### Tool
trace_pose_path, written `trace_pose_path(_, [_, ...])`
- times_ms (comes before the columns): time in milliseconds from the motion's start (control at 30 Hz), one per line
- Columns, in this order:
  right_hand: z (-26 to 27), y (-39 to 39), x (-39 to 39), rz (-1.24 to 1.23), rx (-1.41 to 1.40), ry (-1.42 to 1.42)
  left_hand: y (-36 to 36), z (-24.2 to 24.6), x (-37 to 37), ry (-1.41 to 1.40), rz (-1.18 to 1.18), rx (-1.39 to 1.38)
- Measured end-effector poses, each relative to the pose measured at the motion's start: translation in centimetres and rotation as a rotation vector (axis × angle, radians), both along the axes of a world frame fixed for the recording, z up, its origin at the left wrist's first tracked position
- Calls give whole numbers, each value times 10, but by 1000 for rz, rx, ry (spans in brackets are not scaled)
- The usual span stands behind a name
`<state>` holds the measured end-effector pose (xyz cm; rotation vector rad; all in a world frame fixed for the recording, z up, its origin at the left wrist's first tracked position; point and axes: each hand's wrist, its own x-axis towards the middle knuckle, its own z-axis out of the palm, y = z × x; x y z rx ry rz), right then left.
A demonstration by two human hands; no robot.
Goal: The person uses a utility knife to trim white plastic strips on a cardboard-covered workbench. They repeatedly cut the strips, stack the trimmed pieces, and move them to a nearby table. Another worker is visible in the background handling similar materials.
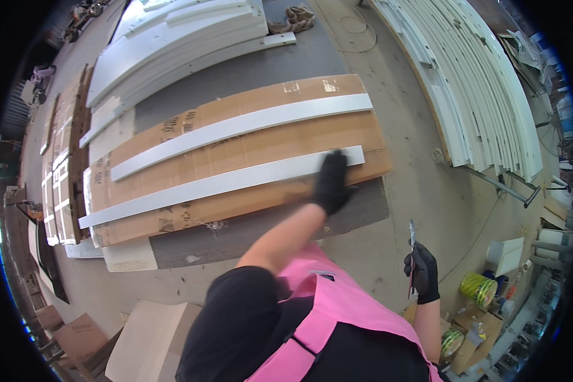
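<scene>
Two long white strips lie side by side on a flat brown cardboard box: the far white strip (248, 129) and the near white strip (219, 184). My left hand (333, 184), in a black glove and blurred, is flat over the near strip close to its right end; it holds nothing, and whether it touches the strip cannot be told. Off the box's right side, my right hand (422, 272), also gloved in black, grips a thin tool (412, 234) with a narrow metallic blade and a reddish lower part. The exact kind of tool cannot be told.
The cardboard box (286, 191) lies on a grey surface (363, 203). White boards (181, 52) are stacked beyond it. Many long white strips (477, 90) rest on a metal-framed rack at right. Upright cartons (62, 167) stand at left, another carton (143, 339) below, and yellow-green rolls (477, 289) at lower right.
</scene>
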<state>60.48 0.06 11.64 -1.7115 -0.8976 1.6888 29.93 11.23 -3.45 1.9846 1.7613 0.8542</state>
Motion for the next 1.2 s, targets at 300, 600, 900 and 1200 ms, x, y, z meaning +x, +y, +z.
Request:
trace_pose_path(300, [9, 50, 43, -67, 70, -41, 12, 42, 65, -95, -466, 50])
trace_pose_path(600, [-73, 243, -68, 840, 848, -492, -2, 35, -88, 449, 113, -70])
trace_pose_path(900, [-108, 312, -132, 1325, 1057, -614, 0, 37, -80, 422, 185, -65])
trace_pose_path(1200, [-102, 294, -130, 1603, 1022, -833, 1, 38, -77, 388, 224, -39])
